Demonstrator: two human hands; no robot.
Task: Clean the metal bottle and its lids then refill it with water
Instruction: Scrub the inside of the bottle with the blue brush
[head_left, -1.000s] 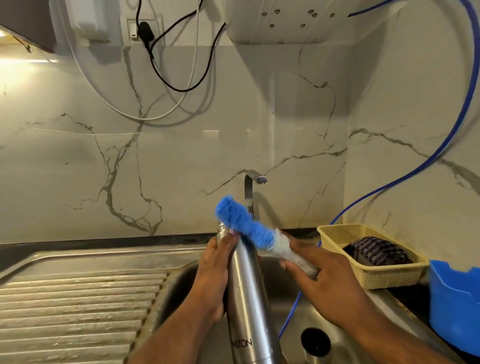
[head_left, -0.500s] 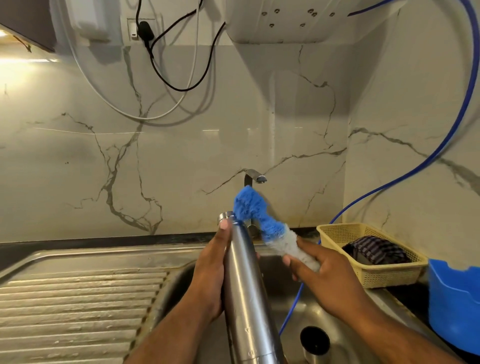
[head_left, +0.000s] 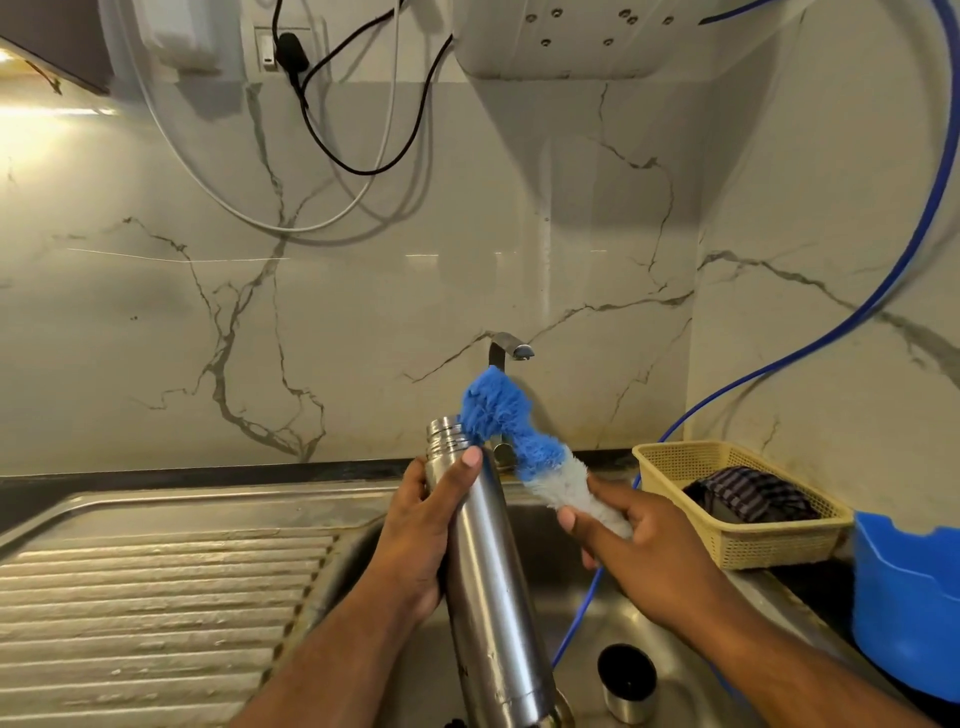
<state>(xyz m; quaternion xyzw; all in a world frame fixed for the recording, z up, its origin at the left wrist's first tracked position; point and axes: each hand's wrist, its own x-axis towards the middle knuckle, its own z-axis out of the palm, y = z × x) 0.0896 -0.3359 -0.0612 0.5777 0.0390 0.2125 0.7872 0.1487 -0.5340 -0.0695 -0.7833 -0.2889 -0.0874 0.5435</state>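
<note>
Over the steel sink (head_left: 587, 613), my left hand (head_left: 421, 540) grips a tall stainless metal bottle (head_left: 488, 587) just below its open threaded neck, tilted a little to the left. My right hand (head_left: 639, 551) holds a bottle brush (head_left: 524, 441) by its white bristled part. The brush's blue tip bends against the right side of the bottle's mouth. One metal lid with a dark top (head_left: 626, 680) stands in the sink basin at the lower right.
A tap spout (head_left: 511, 348) comes out of the marble wall behind the brush. A ribbed drainboard (head_left: 145, 608) lies to the left. A yellow basket (head_left: 737, 535) with a striped cloth and a blue container (head_left: 909, 608) stand at the right. A blue hose (head_left: 810, 353) runs down into the sink.
The brush tip has swung from the left of the bottle's mouth to its right and bent. The bottle has risen, and its threaded neck now shows above my left thumb.
</note>
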